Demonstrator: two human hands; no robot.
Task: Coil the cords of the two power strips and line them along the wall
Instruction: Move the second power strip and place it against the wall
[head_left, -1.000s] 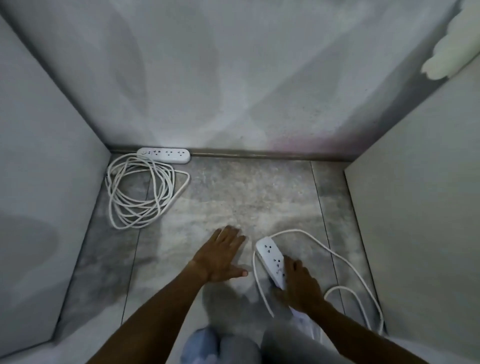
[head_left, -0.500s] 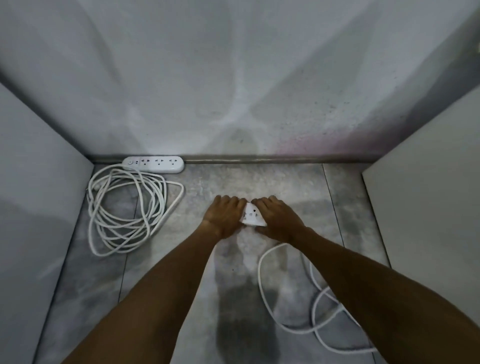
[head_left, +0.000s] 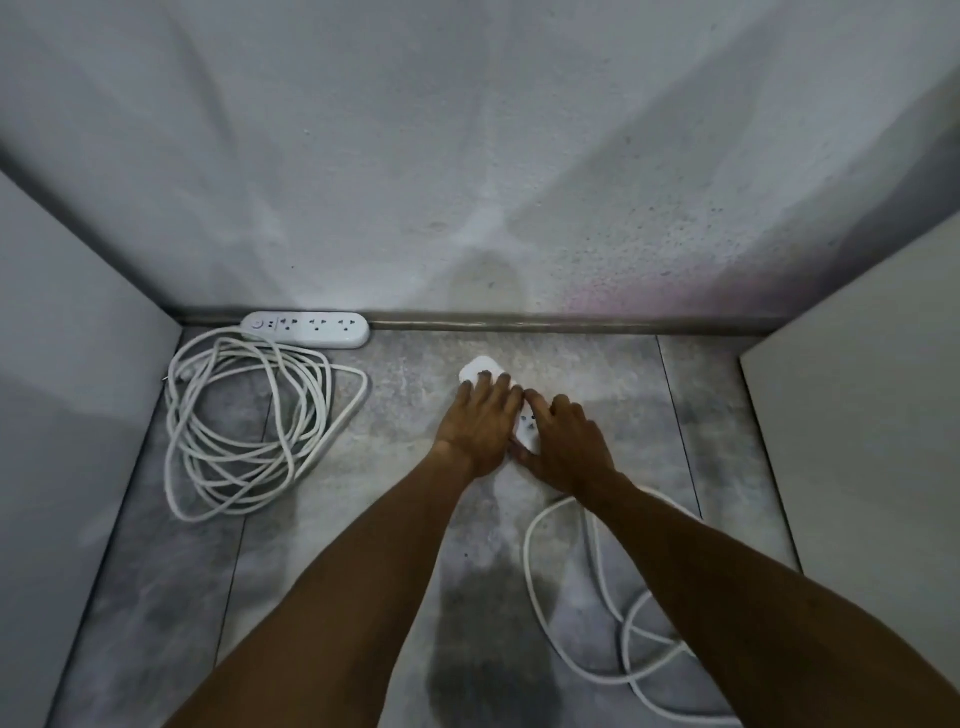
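Note:
One white power strip (head_left: 306, 328) lies flat against the back wall at the left, its cord (head_left: 249, 426) coiled loosely on the floor in front of it. A second white power strip (head_left: 483, 370) lies on the floor near the middle, short of the wall, mostly covered by my hands. My left hand (head_left: 480, 421) rests on its far part with fingers stretched over it. My right hand (head_left: 563, 447) holds its near end, thumb against the near side. Its cord (head_left: 582, 623) trails in loose loops at the lower right, partly hidden by my right forearm.
Grey tiled floor (head_left: 415, 374) runs to a skirting strip (head_left: 545, 325) under the back wall. A grey panel (head_left: 62, 389) closes the left side and a pale panel (head_left: 857, 441) the right, leaving a narrow bay.
Both hands have pushed the second power strip across the floor from near my knees toward the back wall; its cord trails behind. The left strip and coil have not moved.

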